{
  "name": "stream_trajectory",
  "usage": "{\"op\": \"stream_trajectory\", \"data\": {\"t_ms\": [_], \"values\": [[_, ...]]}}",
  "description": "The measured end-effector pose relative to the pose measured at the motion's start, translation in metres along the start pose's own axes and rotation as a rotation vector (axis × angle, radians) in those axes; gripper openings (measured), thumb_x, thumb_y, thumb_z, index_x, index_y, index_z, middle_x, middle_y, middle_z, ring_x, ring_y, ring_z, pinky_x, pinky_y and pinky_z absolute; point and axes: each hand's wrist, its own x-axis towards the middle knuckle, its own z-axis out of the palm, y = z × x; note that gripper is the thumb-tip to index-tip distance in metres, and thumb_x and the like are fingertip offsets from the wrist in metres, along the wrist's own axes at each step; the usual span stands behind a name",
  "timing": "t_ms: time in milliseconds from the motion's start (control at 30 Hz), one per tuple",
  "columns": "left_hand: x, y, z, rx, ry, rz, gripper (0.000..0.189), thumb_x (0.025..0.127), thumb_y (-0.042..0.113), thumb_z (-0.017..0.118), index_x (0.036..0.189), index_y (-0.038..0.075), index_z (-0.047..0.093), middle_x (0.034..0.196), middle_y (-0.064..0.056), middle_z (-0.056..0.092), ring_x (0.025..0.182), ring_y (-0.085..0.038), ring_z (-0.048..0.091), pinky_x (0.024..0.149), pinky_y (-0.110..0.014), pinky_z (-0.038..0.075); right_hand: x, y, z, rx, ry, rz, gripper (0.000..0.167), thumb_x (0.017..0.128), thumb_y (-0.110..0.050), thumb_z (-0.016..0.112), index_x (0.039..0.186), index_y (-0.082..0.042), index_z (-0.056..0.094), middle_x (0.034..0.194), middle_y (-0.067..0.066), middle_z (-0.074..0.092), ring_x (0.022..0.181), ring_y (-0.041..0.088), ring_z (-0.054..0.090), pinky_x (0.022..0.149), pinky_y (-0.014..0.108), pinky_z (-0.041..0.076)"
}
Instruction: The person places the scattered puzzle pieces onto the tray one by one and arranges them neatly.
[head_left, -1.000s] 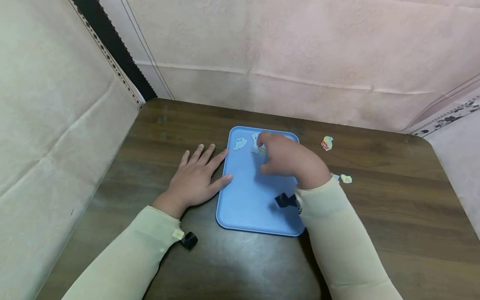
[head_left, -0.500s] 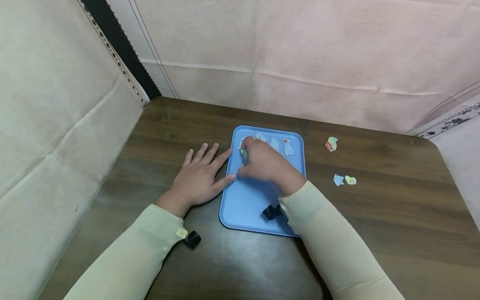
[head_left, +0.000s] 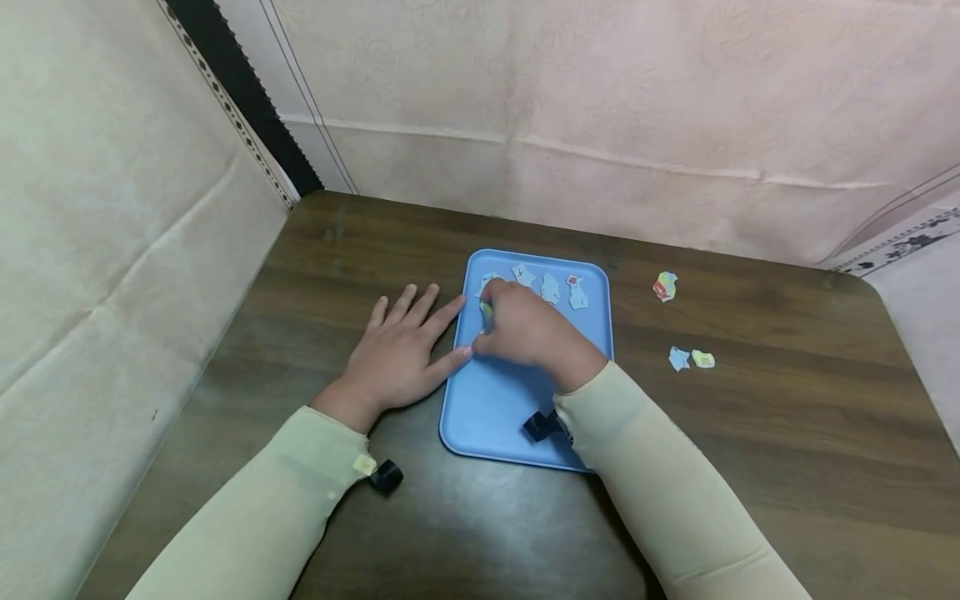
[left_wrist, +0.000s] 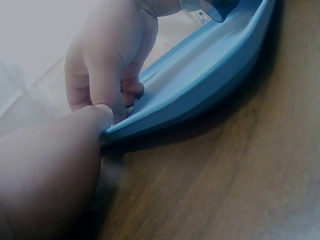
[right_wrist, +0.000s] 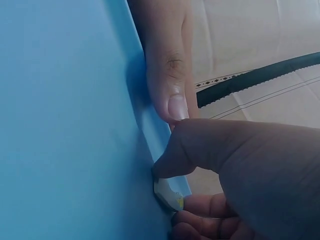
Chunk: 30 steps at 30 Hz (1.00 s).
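Note:
A blue rectangular tray [head_left: 480, 425] lies on the table. My right hand [head_left: 528, 329] is over its upper left part, pinching a small flat printed cutout [right_wrist: 167, 195] between thumb and fingers. This white piece has a yellow patch and is close over the tray floor beside the left rim. Along the tray's far end lie several similar cutouts: one with a red mark [head_left: 577, 292], a pale blue one [head_left: 550, 288] and others to their left. My left hand [head_left: 397, 350] rests with fingers spread on the table, thumb and index fingertips at the tray's left rim.
Right of the tray, three more cutouts lie on the brown wooden table [head_left: 787, 433]: a red and yellow one [head_left: 664, 286], a light blue one [head_left: 678, 358] and a yellow-green one [head_left: 703, 358]. Pale cloth [head_left: 637, 100] hangs behind the table.
My right hand has moved left across the tray with the cutout, then stayed near the left rim. The pieces at the tray's far end have come into view. The left hand keeps its place.

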Motion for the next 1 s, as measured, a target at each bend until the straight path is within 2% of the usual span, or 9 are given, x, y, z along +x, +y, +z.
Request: {"op": "stream_trajectory", "data": {"t_ms": [67, 267, 400, 533, 633, 800, 867, 1000], "values": [[0.001, 0.0, -0.001, 0.002, 0.0, 0.003, 0.083, 0.109, 0.087, 0.025, 0.181, 0.046, 0.015, 0.19, -0.009, 0.017, 0.178, -0.04, 0.005, 0.138, -0.075, 0.006, 0.0, 0.0, -0.001, -0.004, -0.002, -0.001, 0.074, 0.095, -0.035, 0.087, 0.156, -0.003, 0.061, 0.139, 0.012, 0.072, 0.116, 0.027, 0.067, 0.107, 0.05, 0.063], [0.002, 0.0, -0.002, 0.014, 0.001, 0.003, 0.085, 0.107, 0.089, 0.022, 0.181, 0.047, 0.015, 0.19, -0.008, 0.016, 0.178, -0.039, 0.005, 0.138, -0.075, 0.006, -0.001, 0.001, -0.004, -0.005, -0.005, -0.017, 0.073, 0.096, -0.036, 0.086, 0.156, -0.003, 0.06, 0.13, 0.01, 0.073, 0.113, 0.027, 0.068, 0.105, 0.049, 0.062], [0.002, 0.0, -0.002, 0.005, -0.005, -0.002, 0.085, 0.108, 0.088, 0.026, 0.181, 0.046, 0.016, 0.19, -0.009, 0.017, 0.178, -0.04, 0.005, 0.138, -0.076, 0.006, -0.004, 0.006, -0.008, 0.009, -0.004, -0.017, 0.076, 0.097, -0.038, 0.084, 0.159, -0.005, 0.058, 0.139, 0.011, 0.072, 0.118, 0.027, 0.069, 0.107, 0.05, 0.062], [0.0, -0.001, -0.001, -0.009, -0.004, -0.007, 0.085, 0.108, 0.087, 0.031, 0.18, 0.046, 0.018, 0.19, -0.01, 0.018, 0.178, -0.042, 0.007, 0.138, -0.076, 0.007, -0.013, 0.016, -0.016, 0.008, 0.022, 0.004, 0.076, 0.096, -0.038, 0.084, 0.16, -0.008, 0.056, 0.151, 0.012, 0.068, 0.127, 0.029, 0.068, 0.114, 0.055, 0.059], [0.0, -0.002, 0.0, -0.009, 0.003, -0.007, 0.085, 0.108, 0.087, 0.032, 0.18, 0.046, 0.018, 0.19, -0.01, 0.019, 0.178, -0.042, 0.007, 0.138, -0.076, 0.007, -0.022, 0.032, -0.026, 0.014, 0.066, 0.018, 0.072, 0.096, -0.036, 0.083, 0.157, -0.008, 0.057, 0.144, 0.014, 0.069, 0.122, 0.031, 0.068, 0.109, 0.055, 0.061], [0.0, -0.002, 0.0, -0.014, 0.005, 0.003, 0.085, 0.108, 0.087, 0.031, 0.18, 0.046, 0.017, 0.19, -0.009, 0.018, 0.178, -0.041, 0.006, 0.138, -0.076, 0.006, -0.046, 0.071, -0.047, 0.027, 0.132, 0.067, 0.062, 0.098, -0.031, 0.08, 0.151, -0.007, 0.059, 0.126, 0.016, 0.07, 0.105, 0.032, 0.066, 0.086, 0.047, 0.061], [0.0, -0.002, 0.0, -0.019, 0.003, 0.005, 0.085, 0.108, 0.087, 0.031, 0.18, 0.046, 0.017, 0.19, -0.009, 0.018, 0.178, -0.041, 0.006, 0.138, -0.076, 0.006, -0.057, 0.086, -0.056, 0.028, 0.149, 0.101, 0.06, 0.099, -0.03, 0.079, 0.15, -0.006, 0.059, 0.123, 0.018, 0.069, 0.103, 0.033, 0.066, 0.083, 0.047, 0.061], [0.001, -0.001, 0.002, -0.026, -0.001, 0.003, 0.085, 0.108, 0.087, 0.031, 0.181, 0.046, 0.017, 0.19, -0.009, 0.017, 0.178, -0.041, 0.006, 0.138, -0.076, 0.006, -0.082, 0.118, -0.074, 0.013, 0.175, 0.163, 0.061, 0.101, -0.031, 0.079, 0.15, -0.002, 0.058, 0.129, 0.024, 0.068, 0.111, 0.04, 0.067, 0.091, 0.058, 0.061]]}}
